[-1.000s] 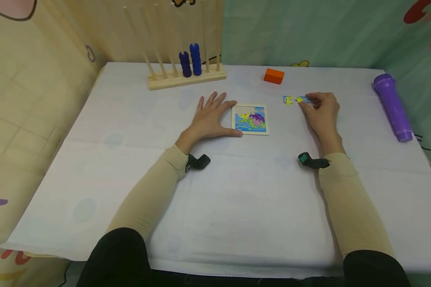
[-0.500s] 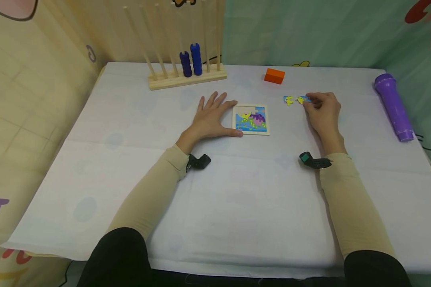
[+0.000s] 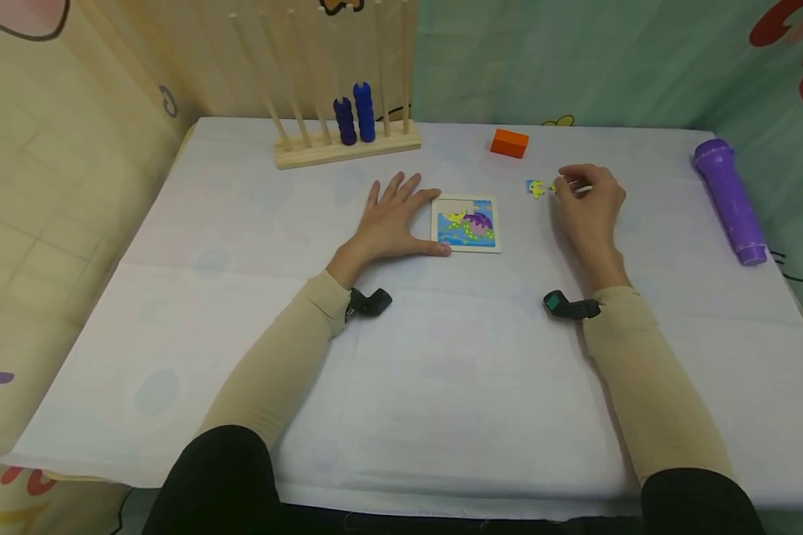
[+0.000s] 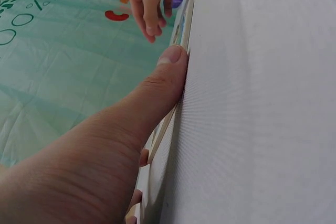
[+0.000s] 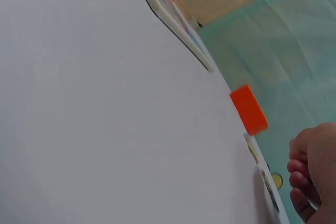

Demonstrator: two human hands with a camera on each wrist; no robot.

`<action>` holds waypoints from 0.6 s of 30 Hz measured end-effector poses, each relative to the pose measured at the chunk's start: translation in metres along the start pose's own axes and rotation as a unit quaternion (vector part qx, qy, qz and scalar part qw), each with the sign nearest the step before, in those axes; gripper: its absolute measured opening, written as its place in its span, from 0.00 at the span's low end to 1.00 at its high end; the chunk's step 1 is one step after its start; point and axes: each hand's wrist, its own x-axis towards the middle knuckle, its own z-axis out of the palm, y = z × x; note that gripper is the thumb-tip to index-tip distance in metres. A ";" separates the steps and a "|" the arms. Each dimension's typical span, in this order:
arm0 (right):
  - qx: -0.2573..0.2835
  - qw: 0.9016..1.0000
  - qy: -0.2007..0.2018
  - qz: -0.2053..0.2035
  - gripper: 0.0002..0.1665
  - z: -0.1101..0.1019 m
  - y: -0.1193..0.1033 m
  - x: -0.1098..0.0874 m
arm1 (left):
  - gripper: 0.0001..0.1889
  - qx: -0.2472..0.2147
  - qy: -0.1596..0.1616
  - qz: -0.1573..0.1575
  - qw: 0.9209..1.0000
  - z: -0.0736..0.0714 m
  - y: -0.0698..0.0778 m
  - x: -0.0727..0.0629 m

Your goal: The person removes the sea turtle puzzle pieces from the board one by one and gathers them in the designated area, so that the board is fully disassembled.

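A small square jigsaw puzzle (image 3: 471, 227) in a pale frame lies flat on the white table, its picture showing a purple and yellow creature on blue. A bare backing shows at its upper left. My left hand (image 3: 389, 221) spreads beside it, thumb along the lower left corner and index finger at the upper left. To the right, one loose puzzle piece (image 3: 535, 189) shows fully; a second puzzle piece (image 5: 270, 190) lies close by, mostly hidden by my right hand (image 3: 590, 206) in the head view. That hand hovers over it with loosely curled fingers, no piece visible in them.
An orange block (image 3: 509, 143) sits behind the puzzle pieces. At the back left stands a wooden peg rack (image 3: 348, 151) with blue beads on two pegs. A purple flashlight-shaped object (image 3: 732, 200) lies near the right edge. Curtains enclose the back and sides.
My right hand rises off the second puzzle piece and shifts slightly left; half a second ago its fingertips were on that piece. The left hand and the puzzle frame stay put.
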 end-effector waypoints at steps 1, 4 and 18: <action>0.003 1.000 -0.005 -0.002 0.18 0.003 -0.005 -0.002 | 0.58 -0.001 0.001 0.001 1.000 0.000 0.000 0.000; 0.011 0.999 -0.034 -0.017 0.18 0.015 -0.018 -0.009 | 0.58 -0.002 0.002 0.001 1.000 0.001 -0.001 0.001; 0.008 0.994 -0.096 -0.060 0.27 0.053 -0.050 -0.036 | 0.58 -0.007 0.008 -0.002 1.000 -0.001 0.002 -0.002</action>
